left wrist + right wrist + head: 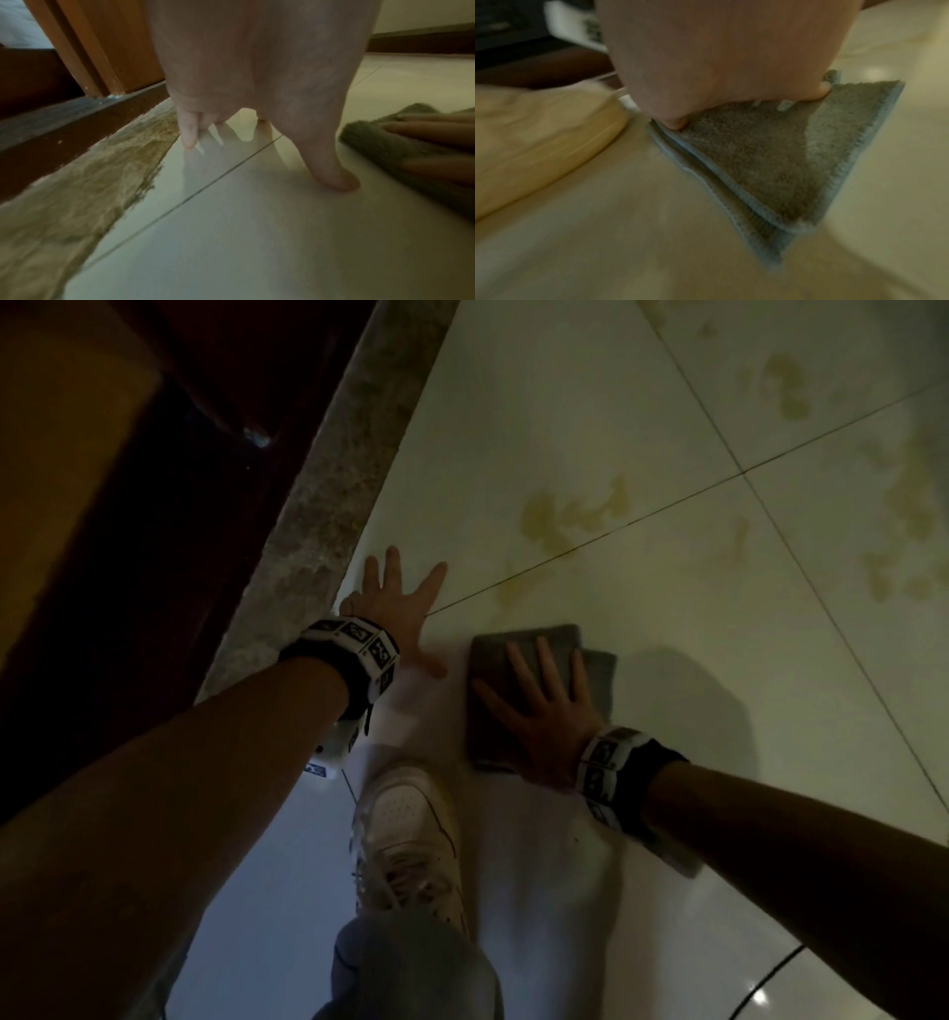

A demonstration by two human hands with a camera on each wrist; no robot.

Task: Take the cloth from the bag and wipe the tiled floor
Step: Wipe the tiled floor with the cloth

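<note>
Under the right hand's (pixel 544 711) flat, spread-fingered grip lies a folded, fuzzy grey cloth (pixel 518 654) on glossy pale tiles (pixel 667 618); left hand (pixel 398 608) splayed alongside, empty.

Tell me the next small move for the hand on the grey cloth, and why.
Probably push the folded grey cloth forward under the right hand, which lies flat on it, towards the yellowish stains just beyond the grout line. They are still unwiped, and the left hand is braced flat on the white tiled floor.
</note>
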